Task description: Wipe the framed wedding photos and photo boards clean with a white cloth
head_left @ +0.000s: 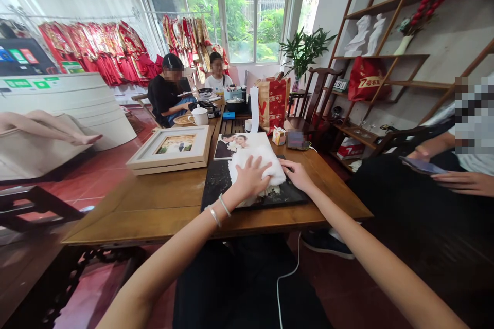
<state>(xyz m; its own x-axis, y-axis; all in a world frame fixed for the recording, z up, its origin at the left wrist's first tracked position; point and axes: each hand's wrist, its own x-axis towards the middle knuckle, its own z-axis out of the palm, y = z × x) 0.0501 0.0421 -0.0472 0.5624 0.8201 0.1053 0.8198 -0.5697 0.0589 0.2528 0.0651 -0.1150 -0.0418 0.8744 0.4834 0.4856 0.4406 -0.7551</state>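
Observation:
My left hand [252, 177] lies flat with spread fingers on a folded white cloth [277, 168], pressing it down. The cloth covers part of a wedding photo print [227, 148] that shows a couple. Under these is a black board [216, 182] with pale, flaky residue on its surface. My right hand [299, 176] rests at the board's right side, fingers stretched toward the cloth's edge; whether its fingertips touch the print is hard to see.
A framed picture [170, 149] lies on the wooden table [154, 205] to the left. Behind are a white lidded mug [198, 116], a paper bag [273, 103] and a small box [278, 136]. Two people sit at the far end; another person at right holds a phone [422, 165].

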